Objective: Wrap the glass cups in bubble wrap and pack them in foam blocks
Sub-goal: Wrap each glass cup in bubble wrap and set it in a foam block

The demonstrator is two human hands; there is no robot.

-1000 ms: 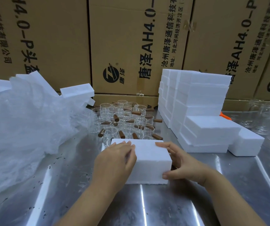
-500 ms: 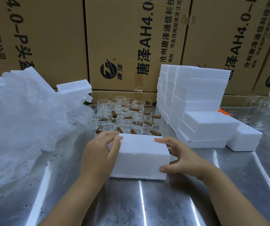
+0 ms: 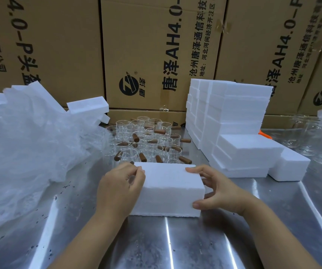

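A white foam block [image 3: 167,189] lies on the steel table [image 3: 175,245] in front of me. My left hand [image 3: 120,188] grips its left end, fingers curled at the top left corner. My right hand [image 3: 217,189] grips the right end, thumb at the lower front corner and fingers on the top edge. Behind the block stand several glass cups with brown wooden handles [image 3: 146,140]. A heap of bubble wrap [image 3: 26,152] lies at the left.
A tall stack of foam blocks [image 3: 232,121] stands at the right, with lower blocks [image 3: 290,167] beside it. More foam pieces [image 3: 87,106] sit behind the bubble wrap. Larger glassware [image 3: 319,136] is at the far right. Cardboard boxes [image 3: 156,55] wall off the back.
My left hand slid off the block's top to its left end and curled at the corner. My right hand stays on the right end.
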